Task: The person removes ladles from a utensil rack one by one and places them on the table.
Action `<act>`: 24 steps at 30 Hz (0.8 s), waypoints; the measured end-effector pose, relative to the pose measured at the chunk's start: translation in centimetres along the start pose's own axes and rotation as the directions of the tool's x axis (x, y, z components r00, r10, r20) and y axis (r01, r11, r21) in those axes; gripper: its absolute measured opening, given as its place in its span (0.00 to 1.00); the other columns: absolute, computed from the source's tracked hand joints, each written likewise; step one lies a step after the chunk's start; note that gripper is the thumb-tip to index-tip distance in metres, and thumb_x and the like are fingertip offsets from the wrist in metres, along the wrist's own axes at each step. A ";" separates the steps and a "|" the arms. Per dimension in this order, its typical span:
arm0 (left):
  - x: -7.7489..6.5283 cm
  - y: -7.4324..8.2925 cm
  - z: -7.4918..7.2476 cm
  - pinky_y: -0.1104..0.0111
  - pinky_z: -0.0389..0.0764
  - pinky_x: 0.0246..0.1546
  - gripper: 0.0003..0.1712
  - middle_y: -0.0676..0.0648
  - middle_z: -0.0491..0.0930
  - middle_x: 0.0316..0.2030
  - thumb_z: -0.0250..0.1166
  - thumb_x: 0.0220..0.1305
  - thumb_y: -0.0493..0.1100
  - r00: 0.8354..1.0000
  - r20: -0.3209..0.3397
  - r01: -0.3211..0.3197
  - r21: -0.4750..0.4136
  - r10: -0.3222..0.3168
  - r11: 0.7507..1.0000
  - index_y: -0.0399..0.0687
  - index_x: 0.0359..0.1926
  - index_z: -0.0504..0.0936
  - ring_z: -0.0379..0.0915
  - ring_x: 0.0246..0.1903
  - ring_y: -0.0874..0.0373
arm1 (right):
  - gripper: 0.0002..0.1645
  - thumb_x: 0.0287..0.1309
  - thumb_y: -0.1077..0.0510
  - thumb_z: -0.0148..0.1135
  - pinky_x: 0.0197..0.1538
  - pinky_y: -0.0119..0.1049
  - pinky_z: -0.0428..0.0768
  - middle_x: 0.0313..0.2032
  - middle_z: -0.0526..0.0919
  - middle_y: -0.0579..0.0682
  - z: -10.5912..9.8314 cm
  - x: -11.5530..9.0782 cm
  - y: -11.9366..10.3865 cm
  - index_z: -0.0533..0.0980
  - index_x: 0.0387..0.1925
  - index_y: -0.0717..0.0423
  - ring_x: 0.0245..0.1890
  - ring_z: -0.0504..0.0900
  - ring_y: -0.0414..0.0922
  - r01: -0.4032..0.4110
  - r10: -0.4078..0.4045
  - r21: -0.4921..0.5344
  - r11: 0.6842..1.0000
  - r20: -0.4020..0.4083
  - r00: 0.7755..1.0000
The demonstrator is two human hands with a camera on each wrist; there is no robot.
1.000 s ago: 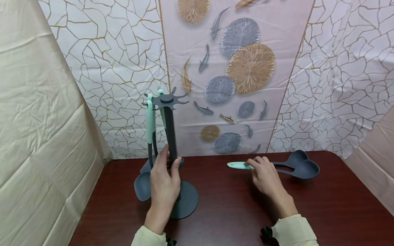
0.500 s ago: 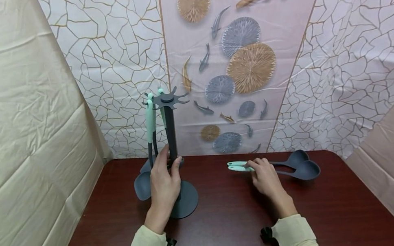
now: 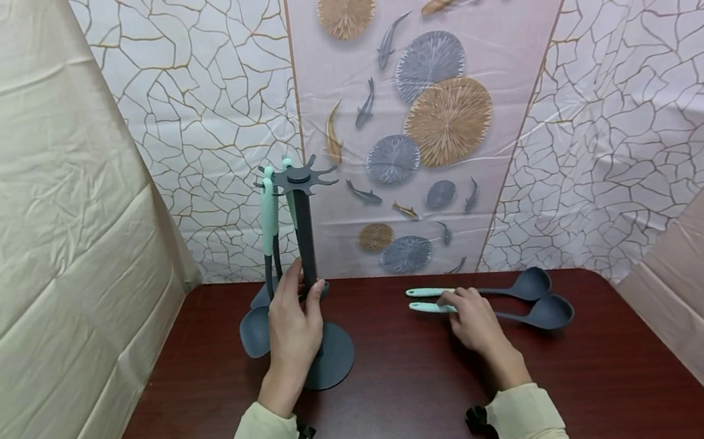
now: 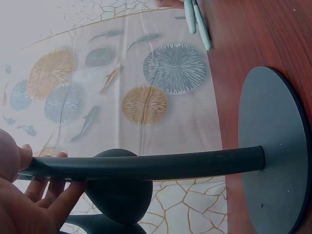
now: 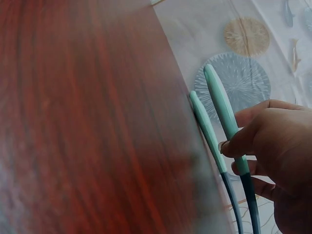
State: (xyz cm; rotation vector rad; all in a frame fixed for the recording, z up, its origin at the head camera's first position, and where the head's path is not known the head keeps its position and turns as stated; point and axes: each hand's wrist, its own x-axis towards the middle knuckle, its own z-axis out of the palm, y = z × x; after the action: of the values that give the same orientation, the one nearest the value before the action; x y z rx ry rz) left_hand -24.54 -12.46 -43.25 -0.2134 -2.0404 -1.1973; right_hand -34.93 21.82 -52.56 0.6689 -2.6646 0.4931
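My left hand (image 3: 295,332) holds the dark post of a utensil stand (image 3: 306,236), its thumb and fingers round the post in the left wrist view. Mint-handled utensils (image 3: 269,219) hang from the left side of the stand's hooked top, their dark heads partly behind the hand. On the right, my right hand (image 3: 475,318) pinches the mint handle of a dark ladle (image 3: 549,312). In the right wrist view, the pinched handle (image 5: 222,100) is raised above the table. A second ladle (image 3: 530,284) lies just behind it, handle also pointing left.
The stand's round base (image 3: 329,358) rests on the dark red wooden table (image 3: 403,418). A patterned cloth (image 3: 232,102) hangs along the table's back edge, with cream cloth (image 3: 50,234) on the left and more on the right.
The held ladle has moved toward me, apart from the rear ladle that it overlapped; both handles now show separately. My left hand and the stand have stayed put.
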 end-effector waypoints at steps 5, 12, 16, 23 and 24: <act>0.0 0.0 0.0 0.52 0.86 0.46 0.29 0.43 0.81 0.47 0.66 0.77 0.42 1.000 0.000 0.000 0.000 0.000 1.000 0.48 0.74 0.72 0.84 0.48 0.47 | 0.21 0.54 0.74 0.67 0.42 0.60 0.78 0.42 0.84 0.54 0.3 -0.3 0.2 0.85 0.45 0.50 0.44 0.79 0.61 0.001 -0.001 0.007 1.000 -0.005 1.000; 0.0 0.0 0.0 0.51 0.86 0.46 0.28 0.43 0.81 0.46 0.66 0.77 0.42 1.000 -0.002 -0.006 -0.004 0.006 1.000 0.47 0.74 0.73 0.85 0.47 0.47 | 0.20 0.56 0.73 0.66 0.42 0.60 0.78 0.43 0.84 0.54 0.6 -0.4 0.3 0.85 0.44 0.49 0.43 0.78 0.60 -0.020 0.020 0.007 1.000 0.018 1.000; 0.0 0.0 0.0 0.52 0.86 0.46 0.28 0.43 0.81 0.47 0.66 0.77 0.42 1.000 -0.002 -0.004 -0.003 0.004 1.000 0.47 0.74 0.72 0.85 0.48 0.47 | 0.20 0.56 0.74 0.65 0.41 0.59 0.77 0.42 0.85 0.53 0.7 -0.5 0.3 0.85 0.45 0.49 0.41 0.78 0.59 -0.021 0.021 0.014 1.000 0.021 1.000; 0.0 0.0 0.0 0.52 0.87 0.45 0.29 0.43 0.81 0.47 0.66 0.77 0.42 1.000 -0.004 -0.008 -0.003 0.008 1.000 0.47 0.74 0.72 0.85 0.48 0.47 | 0.20 0.57 0.73 0.65 0.41 0.58 0.77 0.42 0.84 0.53 0.8 -0.4 0.4 0.85 0.45 0.49 0.39 0.76 0.56 -0.038 0.037 0.019 0.999 0.042 0.998; 0.0 0.0 0.0 0.53 0.87 0.45 0.29 0.43 0.81 0.47 0.66 0.77 0.42 1.000 -0.004 -0.010 -0.004 0.010 1.000 0.47 0.74 0.72 0.85 0.47 0.47 | 0.20 0.57 0.73 0.65 0.42 0.58 0.77 0.42 0.84 0.53 0.8 -0.4 0.4 0.85 0.45 0.49 0.39 0.76 0.56 -0.041 0.041 0.020 0.999 0.046 0.998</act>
State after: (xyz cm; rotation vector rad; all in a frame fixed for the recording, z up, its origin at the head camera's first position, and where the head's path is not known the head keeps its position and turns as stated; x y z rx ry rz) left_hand -24.53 -12.45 -43.26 -0.2228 -2.0314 -1.1951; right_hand -35.00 21.97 -53.54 0.6399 -2.7240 0.5240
